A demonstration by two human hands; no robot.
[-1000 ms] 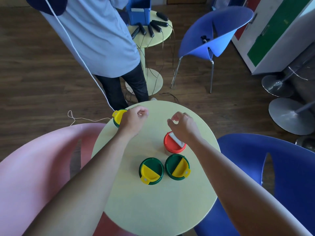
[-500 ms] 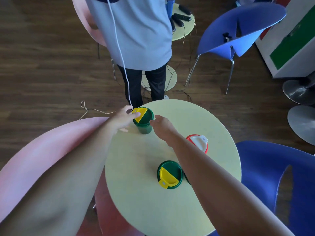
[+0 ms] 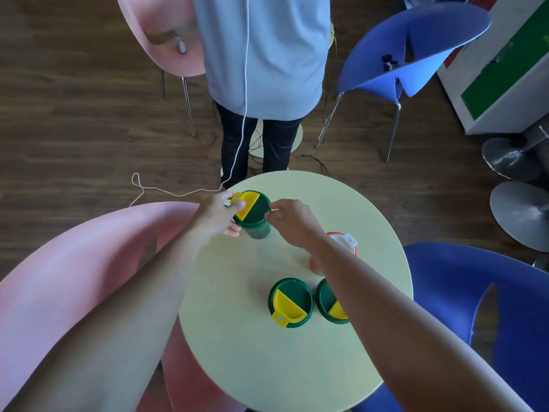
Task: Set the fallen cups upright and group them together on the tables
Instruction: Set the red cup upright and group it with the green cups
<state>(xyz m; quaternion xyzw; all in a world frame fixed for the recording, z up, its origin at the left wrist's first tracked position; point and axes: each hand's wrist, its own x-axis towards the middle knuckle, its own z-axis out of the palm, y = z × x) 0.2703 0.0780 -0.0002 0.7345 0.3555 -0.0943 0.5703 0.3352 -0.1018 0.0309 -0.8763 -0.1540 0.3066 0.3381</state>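
Since half a second ago, both hands have closed in on the far green cup (image 3: 252, 214), which stands upright at the far left edge of the round counter (image 3: 237, 352). Left hand (image 3: 217, 214) is curled around the cup's left side, thumb on the yellow flap of the lid. Right hand (image 3: 292, 221) is pinched at the lid's right rim, fingertips (image 3: 271, 207) touching it; whether they grip it I cannot tell. Two more green cups with yellow flaps stand upright near the counter's middle, one (image 3: 290, 303) fully visible, the other (image 3: 329, 304) just beside it and partly behind the right forearm. Red cup with white flap (image 3: 344, 242) is mostly hidden by the same arm. No writing or labels are readable on any cup.
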